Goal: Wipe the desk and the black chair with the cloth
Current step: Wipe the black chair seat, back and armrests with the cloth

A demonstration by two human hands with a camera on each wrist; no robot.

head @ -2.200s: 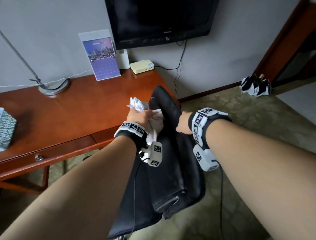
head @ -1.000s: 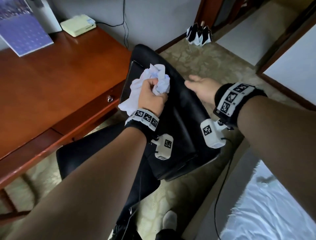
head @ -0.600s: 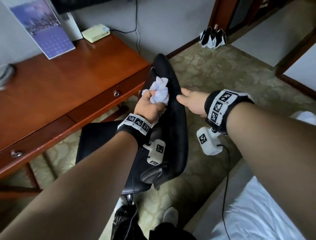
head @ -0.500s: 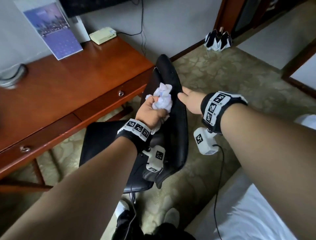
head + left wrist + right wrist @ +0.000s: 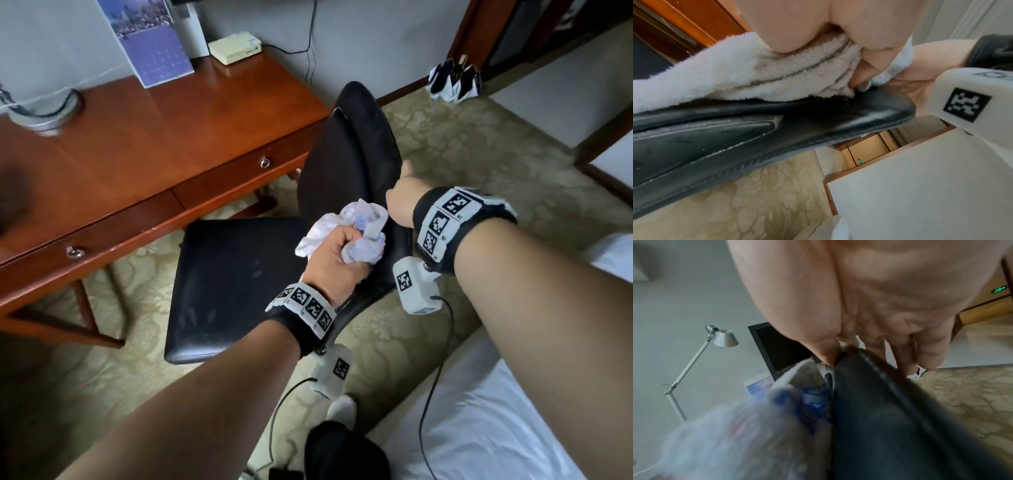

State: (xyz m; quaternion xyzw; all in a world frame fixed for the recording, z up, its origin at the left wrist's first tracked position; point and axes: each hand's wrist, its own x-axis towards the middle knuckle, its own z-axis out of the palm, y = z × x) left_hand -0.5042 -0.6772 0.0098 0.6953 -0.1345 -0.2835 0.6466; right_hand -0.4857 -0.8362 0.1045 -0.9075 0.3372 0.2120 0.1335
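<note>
While left hand (image 5: 334, 260) clutches cloth (image 5: 346, 228), right hand (image 5: 400, 198) pinches black chair (image 5: 356, 137), beside wooden desk (image 5: 154, 137), patterned carpet (image 5: 479, 144).

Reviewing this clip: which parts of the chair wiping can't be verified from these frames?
- Contact patch of the cloth on the black chair backrest: head view, the left hand covers it.
- Right hand fingers: head view, behind the backrest edge; the right wrist view shows them gripping it.
- Cloth in the right wrist view: blurred, too close.
- Chair legs: head view, hidden under the seat.
- Desk left end: cut off by the frame.
</note>
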